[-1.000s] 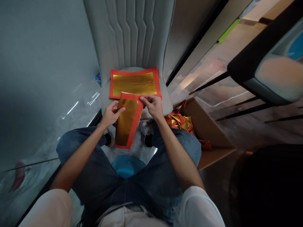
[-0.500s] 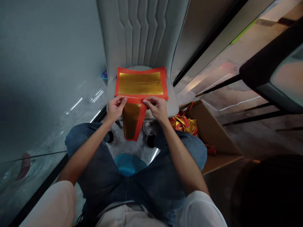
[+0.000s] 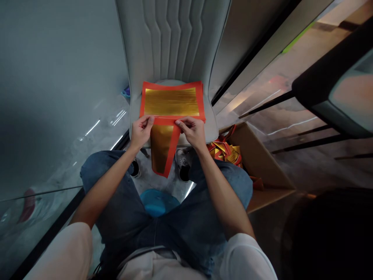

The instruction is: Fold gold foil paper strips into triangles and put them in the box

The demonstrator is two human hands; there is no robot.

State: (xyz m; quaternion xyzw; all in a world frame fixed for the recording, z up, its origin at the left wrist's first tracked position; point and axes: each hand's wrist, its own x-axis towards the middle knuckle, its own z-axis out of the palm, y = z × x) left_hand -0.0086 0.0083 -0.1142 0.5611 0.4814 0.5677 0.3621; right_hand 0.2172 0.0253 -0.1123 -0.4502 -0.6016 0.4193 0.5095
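Observation:
Between my hands hangs a sheet of red-orange paper with a gold foil panel (image 3: pixel 161 146), its lower end dangling past the seat's front edge. My left hand (image 3: pixel 142 131) pinches its upper left corner between thumb and fingers. At the upper right corner my right hand (image 3: pixel 191 130) is closed on the same sheet, thumb on top. Just beyond my fingers, a stack of similar red and gold paper (image 3: pixel 171 102) lies on the seat of a grey chair (image 3: pixel 211 123). The fingertips behind the held sheet are hidden.
To the right of my knee stands an open cardboard box (image 3: pixel 262 163) with folded red and gold paper pieces (image 3: pixel 224 151) inside. A blue round object (image 3: pixel 159 203) is on the floor between my legs. A dark-legged chair (image 3: pixel 317 97) is at the right.
My left fingers have shifted slightly at the sheet's upper left corner. The hanging end has swung a little. The whole view has moved slightly; both hands keep their hold.

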